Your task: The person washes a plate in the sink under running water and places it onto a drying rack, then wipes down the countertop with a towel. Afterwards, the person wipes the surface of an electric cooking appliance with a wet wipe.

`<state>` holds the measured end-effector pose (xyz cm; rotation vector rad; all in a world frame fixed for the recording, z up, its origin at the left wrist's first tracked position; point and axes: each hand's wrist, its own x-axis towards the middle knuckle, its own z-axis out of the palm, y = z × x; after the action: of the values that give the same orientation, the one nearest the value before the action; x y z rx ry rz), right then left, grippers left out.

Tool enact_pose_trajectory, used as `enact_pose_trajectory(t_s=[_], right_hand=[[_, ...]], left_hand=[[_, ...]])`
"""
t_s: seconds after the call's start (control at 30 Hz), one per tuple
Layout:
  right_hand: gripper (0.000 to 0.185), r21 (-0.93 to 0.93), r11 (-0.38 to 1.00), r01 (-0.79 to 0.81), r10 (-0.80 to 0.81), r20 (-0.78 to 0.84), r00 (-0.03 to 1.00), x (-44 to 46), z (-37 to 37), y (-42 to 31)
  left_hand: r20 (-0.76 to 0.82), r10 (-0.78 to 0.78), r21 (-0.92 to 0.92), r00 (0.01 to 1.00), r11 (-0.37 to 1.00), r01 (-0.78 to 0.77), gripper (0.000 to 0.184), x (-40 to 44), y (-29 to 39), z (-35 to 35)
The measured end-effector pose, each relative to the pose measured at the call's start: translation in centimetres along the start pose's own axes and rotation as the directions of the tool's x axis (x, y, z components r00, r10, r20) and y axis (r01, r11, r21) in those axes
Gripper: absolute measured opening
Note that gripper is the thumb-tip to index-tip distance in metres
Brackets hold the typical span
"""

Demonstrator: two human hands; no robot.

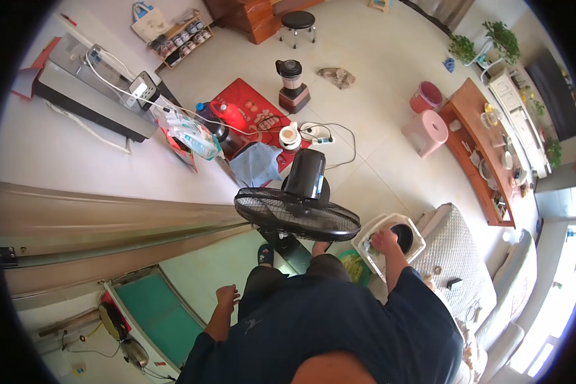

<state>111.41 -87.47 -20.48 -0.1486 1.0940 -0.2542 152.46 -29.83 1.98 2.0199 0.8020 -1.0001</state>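
My left hand (227, 295) hangs in the air at my left side, its fingers loosely curled and slightly apart, holding nothing. My right hand (384, 241) reaches over a white plastic basket (418, 251), its fingers bent down inside the rim. What they grip, if anything, is too small to make out. Close to that hand, a black round bowl or pan (402, 237) is in the basket, with a pale, crinkled item (368, 246) on the other side. A green basin (363, 276) with pale green vegetable pieces stands beside the basket, partly hidden by my body.
A black standing fan (297, 214) rises right in front of me. Beyond it, a red mat (240, 96) bears bottles and a cable; a blender (292, 86) stands near its far edge. A pink stool (425, 133) and a padded sofa (457, 256) are at right.
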Motion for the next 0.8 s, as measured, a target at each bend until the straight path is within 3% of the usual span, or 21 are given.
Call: enact_pose_trajectory(t_s=[0.1,0.17,0.23,0.3,0.33,0.37,0.4,0.43,0.5,0.53,0.6,0.8], right_hand=[[0.012,-0.103,0.993,0.064,-0.105,-0.469,0.877,-8.7,7.4,7.4],[0.011,-0.055,0.992,0.118,-0.13,-0.438,0.89,-11.1,8.3,12.0],[0.037,0.116,0.983,0.139,-0.11,-0.229,0.967,-12.5,8.2,17.7],[0.032,0.215,0.951,0.222,-0.172,-0.23,0.958,-14.4,8.7,23.8],[0.027,-0.32,0.93,0.183,-0.297,-0.355,0.887,-16.1,9.4,26.7],[0.024,-0.749,0.662,-0.02,-0.443,-0.413,0.796,-18.0,10.0,29.2],[0.013,-0.051,0.991,0.124,-0.127,-0.645,0.753,-18.7,10.5,31.9],[0.005,0.074,0.988,0.134,-0.094,-0.403,0.911,-17.0,6.0,35.2],[0.013,-0.06,0.988,0.145,-0.155,-0.509,0.847,-19.8,7.9,39.7],[0.013,-0.023,0.986,0.167,-0.154,-0.524,0.838,-21.7,9.3,41.5],[0.018,-0.115,0.979,0.166,-0.202,-0.602,0.772,-25.1,10.4,44.6],[0.025,0.067,0.94,0.335,-0.206,-0.671,0.713,-29.5,8.1,55.8]], left_hand=[[0.088,0.054,0.048,0.995,0.997,-0.059,0.029,3.3,1.8,-1.7],[0.114,0.154,0.107,0.982,0.98,-0.166,0.034,5.6,3.3,-2.6],[0.195,0.18,0.139,0.964,0.968,-0.209,0.04,9.1,4.2,-3.9],[0.269,0.168,0.183,0.948,0.958,-0.222,0.041,11.3,5.8,-5.4],[0.293,0.189,0.222,0.937,0.94,-0.259,0.04,12.2,6.5,-6.5],[0.318,0.2,0.254,0.927,0.924,-0.286,0.039,12.9,6.6,-7.4],[0.335,0.187,0.271,0.923,0.92,-0.284,0.035,13.5,7.2,-8.3],[0.357,0.191,0.289,0.914,0.908,-0.302,0.024,14.0,7.6,-9.2],[0.368,0.201,0.313,0.908,0.892,-0.325,0.013,16.1,7.6,-10.4],[0.391,0.207,0.341,0.897,0.873,-0.349,0.013,17.1,7.9,-10.8],[0.488,0.075,0.434,0.869,0.843,-0.317,0.007,18.5,8.2,-10.9],[0.514,0.088,0.562,0.853,0.716,-0.413,0.007,18.2,7.7,-8.4]])
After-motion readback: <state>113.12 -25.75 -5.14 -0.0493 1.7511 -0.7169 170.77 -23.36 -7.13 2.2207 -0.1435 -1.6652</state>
